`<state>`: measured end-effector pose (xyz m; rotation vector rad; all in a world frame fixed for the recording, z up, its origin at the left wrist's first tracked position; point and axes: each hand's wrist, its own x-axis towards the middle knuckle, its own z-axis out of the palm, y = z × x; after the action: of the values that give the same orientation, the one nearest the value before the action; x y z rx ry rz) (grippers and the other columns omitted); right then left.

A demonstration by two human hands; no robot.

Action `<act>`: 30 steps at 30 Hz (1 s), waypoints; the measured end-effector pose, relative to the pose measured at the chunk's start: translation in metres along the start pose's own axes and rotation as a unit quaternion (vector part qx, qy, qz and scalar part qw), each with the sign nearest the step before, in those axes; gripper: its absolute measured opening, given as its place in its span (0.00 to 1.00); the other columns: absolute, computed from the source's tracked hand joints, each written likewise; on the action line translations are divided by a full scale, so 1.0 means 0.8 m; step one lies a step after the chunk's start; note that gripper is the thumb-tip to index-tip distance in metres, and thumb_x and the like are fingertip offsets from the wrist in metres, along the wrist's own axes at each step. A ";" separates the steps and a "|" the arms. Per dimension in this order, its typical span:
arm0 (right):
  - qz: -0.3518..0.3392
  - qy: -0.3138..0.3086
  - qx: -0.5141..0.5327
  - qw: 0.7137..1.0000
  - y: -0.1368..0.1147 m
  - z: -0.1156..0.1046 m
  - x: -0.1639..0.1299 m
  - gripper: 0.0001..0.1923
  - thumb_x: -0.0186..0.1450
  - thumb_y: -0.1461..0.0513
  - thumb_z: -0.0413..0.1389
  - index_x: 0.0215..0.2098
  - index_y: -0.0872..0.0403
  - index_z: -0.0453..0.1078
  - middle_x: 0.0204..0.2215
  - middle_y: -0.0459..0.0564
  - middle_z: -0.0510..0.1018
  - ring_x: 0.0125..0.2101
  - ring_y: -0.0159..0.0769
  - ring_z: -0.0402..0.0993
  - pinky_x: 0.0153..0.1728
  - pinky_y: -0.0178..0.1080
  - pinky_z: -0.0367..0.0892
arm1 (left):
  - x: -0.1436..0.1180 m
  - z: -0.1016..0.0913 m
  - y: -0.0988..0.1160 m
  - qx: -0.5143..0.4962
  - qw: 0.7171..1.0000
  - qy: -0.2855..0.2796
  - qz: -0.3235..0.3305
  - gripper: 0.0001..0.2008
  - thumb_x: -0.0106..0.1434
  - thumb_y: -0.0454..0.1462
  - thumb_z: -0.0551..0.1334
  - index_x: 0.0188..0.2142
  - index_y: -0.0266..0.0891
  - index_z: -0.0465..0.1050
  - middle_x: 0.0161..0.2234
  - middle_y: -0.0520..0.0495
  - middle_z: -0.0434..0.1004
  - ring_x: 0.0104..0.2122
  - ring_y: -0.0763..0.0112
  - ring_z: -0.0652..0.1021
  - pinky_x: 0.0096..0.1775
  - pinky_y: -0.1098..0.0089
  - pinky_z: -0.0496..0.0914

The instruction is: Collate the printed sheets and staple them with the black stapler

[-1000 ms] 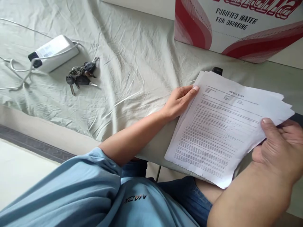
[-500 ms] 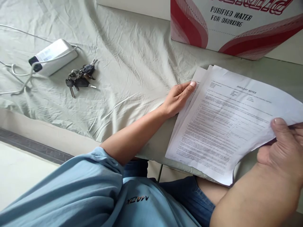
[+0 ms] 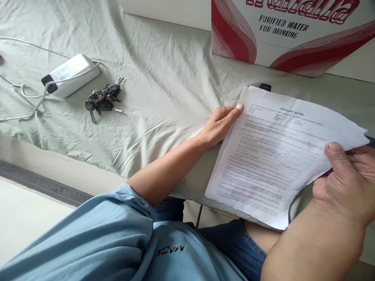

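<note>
A few printed paper sheets [image 3: 272,156], the top one headed "OVERLEAF NOTES", are held between my two hands above the cloth-covered surface. My left hand [image 3: 222,124] pinches their left edge, thumb on top and fingers underneath. My right hand [image 3: 348,179] grips the right edge, its thumb pressed on the top sheet and the fingers mostly hidden behind. The lower right part of the paper curls up toward that hand. Just beyond the top edge of the sheets, a small black object [image 3: 265,87] peeks out; its kind is hidden.
A red and white water carton [image 3: 281,47] stands at the back right. On the wrinkled pale green cloth [image 3: 164,78] at left lie a bunch of keys [image 3: 104,99] and a white box-shaped device [image 3: 72,76] with a pale cable [image 3: 32,95] over it.
The top sheets have shifted left and now line up more closely with those beneath at the left edge. My right hand has moved slightly left with them. The black object shows more.
</note>
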<state>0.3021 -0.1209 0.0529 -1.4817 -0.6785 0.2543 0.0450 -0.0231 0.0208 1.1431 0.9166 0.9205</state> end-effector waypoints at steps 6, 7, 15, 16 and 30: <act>-0.012 0.001 0.001 1.000 0.004 -0.001 0.003 0.14 0.45 0.61 0.80 0.30 0.47 0.89 0.31 0.45 0.86 0.42 0.52 0.86 0.64 0.70 0.78 | 0.000 0.000 0.001 -0.010 1.000 -0.004 -0.005 0.33 0.76 0.69 0.65 0.44 0.42 0.84 0.35 0.44 0.86 0.44 0.54 0.90 0.43 0.60 0.84; -0.013 0.002 0.003 1.000 0.005 -0.002 0.003 0.14 0.45 0.61 0.80 0.31 0.48 0.89 0.31 0.45 0.85 0.41 0.51 0.85 0.64 0.69 0.79 | 0.000 0.000 0.001 -0.009 1.000 -0.006 -0.006 0.33 0.76 0.69 0.65 0.44 0.42 0.84 0.35 0.44 0.86 0.44 0.55 0.90 0.43 0.60 0.84; -0.016 0.000 0.008 1.000 0.006 -0.002 0.004 0.15 0.45 0.62 0.80 0.32 0.49 0.90 0.30 0.46 0.85 0.38 0.47 0.82 0.60 0.65 0.80 | -0.001 -0.001 0.003 -0.001 1.000 -0.007 0.002 0.34 0.75 0.70 0.65 0.43 0.42 0.84 0.34 0.46 0.86 0.42 0.57 0.89 0.42 0.61 0.84; -0.017 -0.001 0.008 1.000 0.006 -0.002 0.004 0.15 0.45 0.62 0.80 0.32 0.49 0.90 0.30 0.46 0.85 0.38 0.47 0.82 0.60 0.65 0.80 | -0.001 -0.001 0.003 0.000 1.000 -0.004 0.000 0.34 0.75 0.70 0.65 0.43 0.42 0.84 0.34 0.46 0.86 0.42 0.57 0.89 0.42 0.61 0.84; -0.045 0.000 -0.010 0.999 0.002 0.003 0.003 0.12 0.50 0.61 0.77 0.34 0.48 0.90 0.32 0.47 0.86 0.38 0.48 0.83 0.60 0.66 0.79 | -0.001 -0.001 -0.001 0.016 1.000 0.018 0.010 0.30 0.76 0.66 0.68 0.37 0.44 0.78 0.33 0.47 0.82 0.43 0.57 0.86 0.43 0.61 0.82</act>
<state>0.3030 -0.1174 0.0515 -1.4652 -0.7484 0.1783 0.0441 -0.0235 0.0203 1.1672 0.9532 0.9481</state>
